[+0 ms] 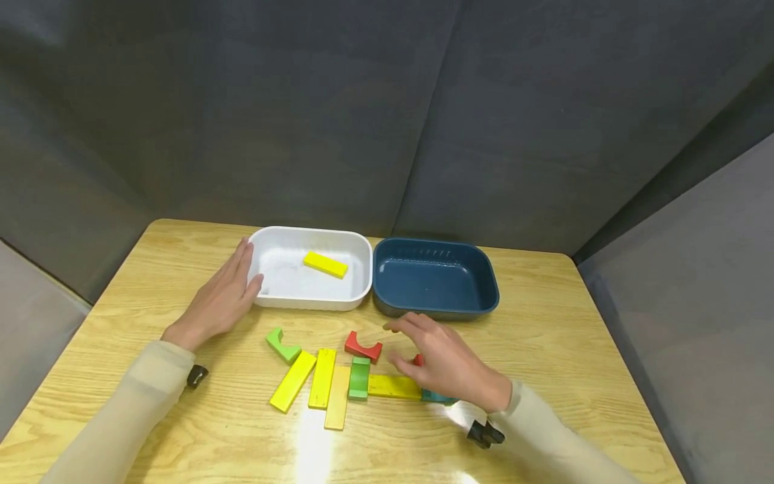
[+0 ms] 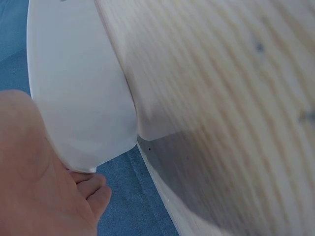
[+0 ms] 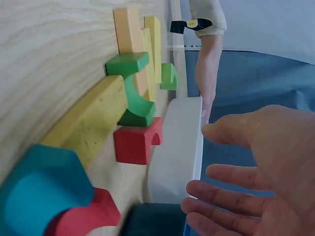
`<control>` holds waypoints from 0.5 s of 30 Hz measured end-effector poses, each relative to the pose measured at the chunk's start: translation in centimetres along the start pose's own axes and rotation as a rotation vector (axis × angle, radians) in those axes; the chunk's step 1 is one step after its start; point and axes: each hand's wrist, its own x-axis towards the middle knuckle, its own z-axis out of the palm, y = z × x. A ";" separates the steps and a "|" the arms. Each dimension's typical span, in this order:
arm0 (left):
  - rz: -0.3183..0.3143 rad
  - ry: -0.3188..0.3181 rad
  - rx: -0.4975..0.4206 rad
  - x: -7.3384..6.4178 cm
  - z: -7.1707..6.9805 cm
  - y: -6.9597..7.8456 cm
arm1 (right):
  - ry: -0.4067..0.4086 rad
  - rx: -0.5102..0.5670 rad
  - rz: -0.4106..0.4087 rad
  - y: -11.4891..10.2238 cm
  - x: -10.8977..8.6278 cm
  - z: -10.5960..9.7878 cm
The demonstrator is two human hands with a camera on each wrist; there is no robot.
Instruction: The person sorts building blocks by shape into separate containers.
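At the left end of a white tub (image 1: 311, 304), my left hand (image 1: 220, 296) rests with straight fingers along the outer side and the thumb by the rim; the fingertips are partly hidden in the left wrist view. A yellow plank block (image 1: 325, 265) lies inside the tub. My right hand (image 1: 438, 353) hovers empty over the blocks, fingers spread and slightly bent. Near it are a red arch block (image 1: 363, 347), a green arch block (image 1: 359, 379), a yellow plank (image 1: 393, 386), a teal block (image 3: 47, 187) and a second red arch (image 3: 93, 214), mostly covered in the head view.
A dark blue tub (image 1: 437, 314) stands against the white one's right side. Left of the green arch lie a light-wood plank (image 1: 336, 398), two yellow planks and a light green arch block (image 1: 283, 345). A dark curtain (image 1: 338, 114) rises behind the wooden table (image 1: 544, 323).
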 end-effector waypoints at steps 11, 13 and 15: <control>-0.010 -0.012 -0.003 -0.1 0.0 0.1 | -0.067 0.061 0.034 -0.6 -1.4 0.9; -0.009 -0.015 -0.004 -0.1 0.0 0.1 | -0.084 0.069 0.037 -0.7 -1.6 1.0; -0.009 -0.014 -0.001 -0.1 -0.1 0.2 | -0.098 0.071 0.035 -0.7 -1.7 1.2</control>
